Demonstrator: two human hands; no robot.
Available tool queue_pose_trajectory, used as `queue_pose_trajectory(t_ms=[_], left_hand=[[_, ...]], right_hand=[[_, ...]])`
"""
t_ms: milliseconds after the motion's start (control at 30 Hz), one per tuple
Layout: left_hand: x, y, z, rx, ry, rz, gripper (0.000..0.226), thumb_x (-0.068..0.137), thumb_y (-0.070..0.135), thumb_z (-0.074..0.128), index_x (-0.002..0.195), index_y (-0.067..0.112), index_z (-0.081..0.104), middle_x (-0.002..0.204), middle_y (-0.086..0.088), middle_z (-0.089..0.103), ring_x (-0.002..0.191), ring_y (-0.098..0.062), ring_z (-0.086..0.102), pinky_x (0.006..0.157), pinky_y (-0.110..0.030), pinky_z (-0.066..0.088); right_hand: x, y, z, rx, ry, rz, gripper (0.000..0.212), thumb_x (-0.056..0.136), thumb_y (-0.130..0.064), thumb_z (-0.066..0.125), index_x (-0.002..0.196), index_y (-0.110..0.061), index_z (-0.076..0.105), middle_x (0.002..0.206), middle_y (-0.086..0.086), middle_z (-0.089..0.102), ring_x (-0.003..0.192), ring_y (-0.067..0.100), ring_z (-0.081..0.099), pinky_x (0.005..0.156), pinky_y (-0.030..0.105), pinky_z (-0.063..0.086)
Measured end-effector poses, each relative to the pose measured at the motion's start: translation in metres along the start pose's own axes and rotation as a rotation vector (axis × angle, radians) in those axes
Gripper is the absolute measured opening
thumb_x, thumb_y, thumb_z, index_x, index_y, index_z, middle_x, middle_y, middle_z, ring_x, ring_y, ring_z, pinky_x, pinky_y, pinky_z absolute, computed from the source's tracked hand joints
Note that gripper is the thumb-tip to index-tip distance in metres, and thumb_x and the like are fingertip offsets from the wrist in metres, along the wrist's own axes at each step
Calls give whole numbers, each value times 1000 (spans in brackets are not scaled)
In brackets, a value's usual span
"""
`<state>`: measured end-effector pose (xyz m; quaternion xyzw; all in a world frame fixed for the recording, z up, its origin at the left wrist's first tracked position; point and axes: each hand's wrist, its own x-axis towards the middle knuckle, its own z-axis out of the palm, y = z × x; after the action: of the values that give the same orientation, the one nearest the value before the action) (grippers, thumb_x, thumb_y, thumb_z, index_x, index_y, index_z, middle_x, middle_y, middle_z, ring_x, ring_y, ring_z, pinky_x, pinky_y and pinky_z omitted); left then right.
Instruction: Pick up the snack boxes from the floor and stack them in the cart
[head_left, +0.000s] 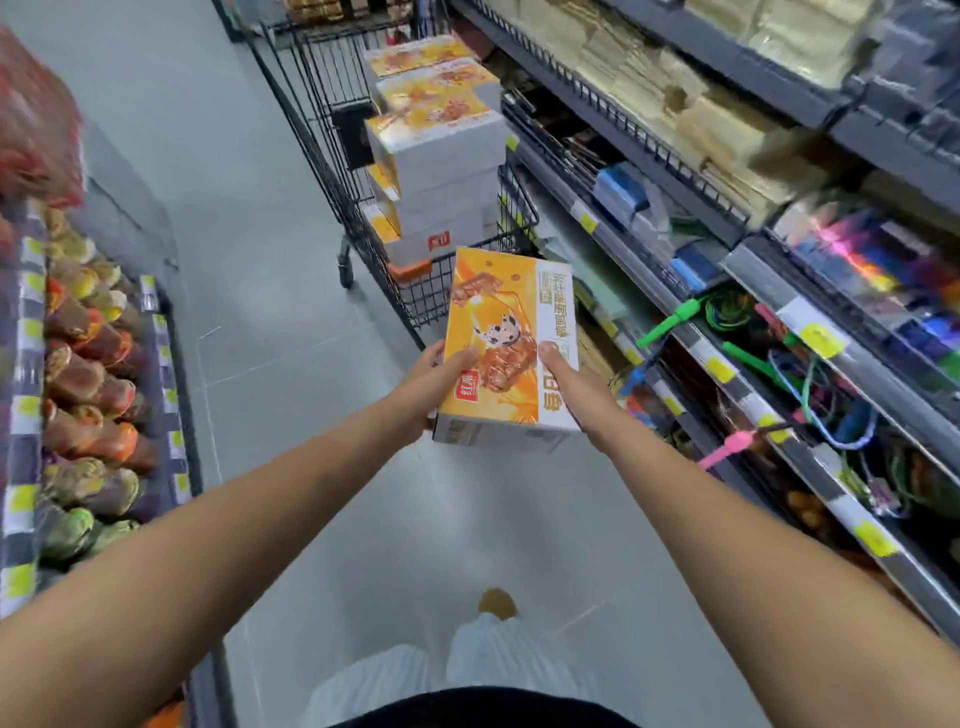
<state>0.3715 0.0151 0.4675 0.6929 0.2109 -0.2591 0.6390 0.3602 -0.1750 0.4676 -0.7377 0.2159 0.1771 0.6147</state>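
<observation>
I am in the carrying step: one snack box is off the floor and held flat, printed face up, in the middle of the aisle. My left grip curls round its near-left edge with the thumb on top, and my right grip does the same on the right edge, so both are closed on the box. The cart stands just beyond it, along the right-hand shelf, and the stack of boxes inside it rises well above the wire rim. I judge the next move calls for raising the box over the cart's near wall, carrying it farther in, then setting it square on the pile, edges lined up so the tall stack does not lean or slide.
</observation>
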Motion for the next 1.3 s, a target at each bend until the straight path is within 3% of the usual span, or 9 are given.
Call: queue_pose_trajectory(t_ms=[133,367,500,567,667,767,933,1133,1300], left_hand=[[24,31,-18,-77,48,48,39,90,45,58,125,31,47,91,5,70,81,-15,67,94,-45,49],[86,98,-59,-107,71,162,52,89,45,58,135,26,44,102,0,71,85,-18,69,84,-39,55],[129,143,-83,-104,42,221,51,91,42,58,135,21,44,99,-1,71,79,-16,69,69,-31,57],[155,171,-96,-130,-2,248,42,92,37,57,129,19,49,97,-3,70,80,-19,68,77,-34,57],[202,217,-119,-189,-78,221,37,92,35,57,123,14,54,103,-9,70,81,-23,67,84,-38,53],[246,257,-143,-172,-120,162,40,93,36,55,122,10,56,106,-15,67,81,-25,65,85,-39,52],[306,315,-176,-2,-163,116,21,96,36,49,98,17,57,91,-6,63,77,-22,60,78,-35,48],[386,339,-197,214,-172,43,84,71,33,67,145,21,30,146,-12,41,122,-31,52,102,-49,45],[397,359,-203,234,-154,72,82,82,39,62,150,35,16,154,-5,32,136,-32,40,109,-54,35]], right_hand=[[37,-42,10,-35,-61,-42,44,92,-52,54,121,-20,63,95,-4,70,77,10,67,48,12,47],[110,-115,40,-61,-79,-147,56,88,-57,56,133,-22,58,126,4,65,112,23,63,99,40,49],[152,-157,54,-84,-75,-150,58,87,-61,53,130,-23,59,122,4,67,106,23,66,95,40,52],[177,-182,64,-107,-43,-137,60,87,-64,51,125,-19,61,115,4,69,94,19,68,80,33,54],[221,-217,80,-114,13,-90,72,78,-74,50,117,-16,66,109,4,71,99,23,67,92,39,51],[260,-246,99,-7,30,-79,39,91,-59,49,94,-25,68,82,-8,73,78,10,68,78,29,49],[310,-292,128,149,117,-44,21,97,-36,50,87,-23,63,75,-7,65,67,11,59,60,25,40],[359,-307,143,184,170,-71,26,94,-26,57,119,-24,61,99,-7,70,89,13,66,68,28,47],[380,-320,154,239,168,-87,21,95,-32,57,116,-31,59,109,-8,70,98,10,66,80,28,50]])
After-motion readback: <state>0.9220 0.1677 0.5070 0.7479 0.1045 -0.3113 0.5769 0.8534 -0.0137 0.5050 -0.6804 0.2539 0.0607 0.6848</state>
